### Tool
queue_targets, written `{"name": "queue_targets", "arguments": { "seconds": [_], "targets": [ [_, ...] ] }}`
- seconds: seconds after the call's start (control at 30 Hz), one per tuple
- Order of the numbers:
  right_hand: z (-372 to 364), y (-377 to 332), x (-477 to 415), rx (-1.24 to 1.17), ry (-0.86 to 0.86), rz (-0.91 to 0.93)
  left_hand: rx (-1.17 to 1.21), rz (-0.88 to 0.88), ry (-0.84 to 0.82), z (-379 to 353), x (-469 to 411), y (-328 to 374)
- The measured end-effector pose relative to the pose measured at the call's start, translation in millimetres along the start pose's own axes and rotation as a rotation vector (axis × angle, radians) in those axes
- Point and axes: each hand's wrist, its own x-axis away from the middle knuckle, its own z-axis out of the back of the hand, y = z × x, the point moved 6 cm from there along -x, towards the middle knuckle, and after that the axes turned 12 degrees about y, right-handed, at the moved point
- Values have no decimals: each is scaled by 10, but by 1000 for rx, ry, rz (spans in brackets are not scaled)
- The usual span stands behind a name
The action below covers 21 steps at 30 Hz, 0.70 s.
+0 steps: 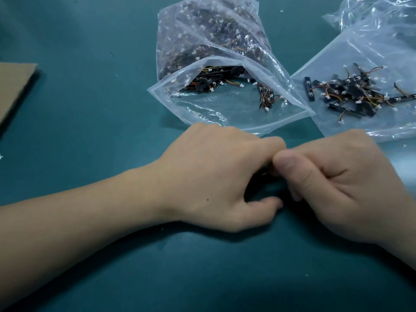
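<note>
A small black part (264, 174) is held just in front of the mouth of an open clear plastic bag (213, 109) filled with black wired strips, low over the teal table (101, 113). It is gripped by the curled fingers of the left hand (216, 176) and pinched at the same spot by the thumb and bent fingers of the right hand (333, 183). So little of the part is shown between the fingers that its long axis and heading cannot be told. To the right of the bag a loose pile of black strips with thin wires (351, 93) is spread on a second clear plastic bag (371, 52), and far to the bag's left a brown cardboard piece (13, 86) is laid.
</note>
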Motion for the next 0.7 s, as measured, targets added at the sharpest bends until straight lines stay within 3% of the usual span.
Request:
{"name": "queue_targets", "arguments": {
  "seconds": [0.17, 0.4, 0.53, 0.6, 0.7],
  "targets": [
    [77, 114, 20, -79, 95, -133, 100, -17, 11, -4, -17, -15],
    [101, 202, 14, -208, 187, -239, 108, 47, 172, 37, -55, -48],
    [94, 224, 9, -231, 194, -294, 476, 303, 257, 58, -104, -106],
    [66, 224, 8, -218, 167, -318, 529, 333, 349, 76, -79, -221],
    [53, 216, 2, -110, 137, -306, 533, 305, 338, 94, -67, -330]
  ]
}}
